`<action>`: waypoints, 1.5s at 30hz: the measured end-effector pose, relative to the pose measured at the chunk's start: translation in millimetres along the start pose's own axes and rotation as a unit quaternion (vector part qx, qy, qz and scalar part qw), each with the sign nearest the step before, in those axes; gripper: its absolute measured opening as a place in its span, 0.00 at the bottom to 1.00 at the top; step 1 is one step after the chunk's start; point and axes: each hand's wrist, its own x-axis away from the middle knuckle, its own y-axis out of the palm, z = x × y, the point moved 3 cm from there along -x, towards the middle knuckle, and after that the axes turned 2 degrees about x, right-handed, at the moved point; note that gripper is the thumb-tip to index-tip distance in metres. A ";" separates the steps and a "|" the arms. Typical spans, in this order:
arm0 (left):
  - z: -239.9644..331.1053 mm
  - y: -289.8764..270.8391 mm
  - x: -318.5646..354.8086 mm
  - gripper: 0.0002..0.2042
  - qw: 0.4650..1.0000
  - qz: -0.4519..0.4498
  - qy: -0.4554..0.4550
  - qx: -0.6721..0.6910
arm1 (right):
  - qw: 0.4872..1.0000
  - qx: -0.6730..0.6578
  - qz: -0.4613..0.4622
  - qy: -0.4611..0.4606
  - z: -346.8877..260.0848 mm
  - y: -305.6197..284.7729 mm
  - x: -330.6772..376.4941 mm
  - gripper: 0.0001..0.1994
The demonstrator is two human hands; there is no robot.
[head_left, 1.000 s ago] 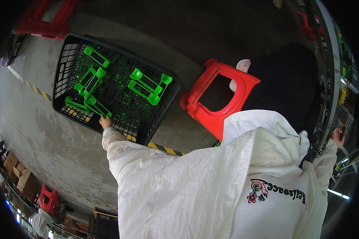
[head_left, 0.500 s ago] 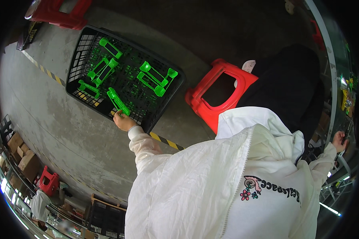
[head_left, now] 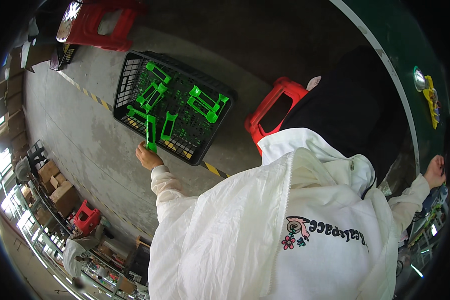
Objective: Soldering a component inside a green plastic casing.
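My left hand (head_left: 149, 156) grips the lower end of a narrow green plastic frame (head_left: 151, 129), which stands nearly upright over the near rim of a black mesh crate (head_left: 212, 137). Inside the crate lie several similar green frames; one loose frame (head_left: 169, 126) rests just right of the held one, and a wider one (head_left: 205, 104) sits at the crate's right side. Far to the right, my right hand (head_left: 435, 171) is at the edge of a green-topped bench (head_left: 385, 50), its fingers curled. Whatever those fingers hold, if anything, is hidden.
A red plastic stool (head_left: 271, 102) stands right of the crate, by my dark-trousered legs. Another red stool (head_left: 97, 25) is at the back left. Yellow-black tape (head_left: 97, 100) runs along the floor. Cartons (head_left: 62, 192) and a person in white (head_left: 74, 257) appear at lower left.
My left hand has lifted one green frame up from the crate's near side; another now shows separately beside it. The whole view has shifted. My right hand's fingers look more curled.
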 end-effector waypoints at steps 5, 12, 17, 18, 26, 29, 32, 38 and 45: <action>39.9 -46.8 -26.2 0.08 0.977 0.012 0.004 0.213 | 0.999 -0.007 -0.044 0.018 10.2 9.5 6.7 0.10; 238.9 -154.2 -16.2 0.06 0.823 -0.217 0.038 0.524 | 0.996 0.085 0.010 -0.013 46.5 48.2 38.1 0.06; 411.5 -241.7 28.1 0.10 0.706 -0.301 0.270 0.582 | 0.926 0.311 0.113 -0.182 67.0 93.9 70.6 0.10; 443.2 -256.5 39.3 0.10 0.685 -0.307 0.331 0.572 | 0.918 0.320 0.114 -0.206 70.6 103.8 75.5 0.10; 630.6 -296.5 109.1 0.08 0.564 -0.323 0.575 0.496 | 0.886 0.342 0.165 -0.266 87.1 145.5 86.4 0.15; 649.4 -296.5 116.8 0.09 0.588 -0.302 0.575 0.482 | 0.889 0.346 0.145 -0.262 91.3 149.1 89.3 0.16; 654.5 -296.6 120.0 0.10 0.611 -0.252 0.576 0.481 | 0.883 0.361 0.147 -0.261 95.1 149.7 93.9 0.17; 670.8 -290.7 118.2 0.13 0.640 -0.184 0.575 0.475 | 0.884 0.348 0.144 -0.277 96.2 148.6 96.2 0.17; 666.2 -303.2 107.8 0.16 0.633 -0.097 0.611 0.465 | 0.887 0.314 0.244 -0.233 94.1 132.6 104.2 0.22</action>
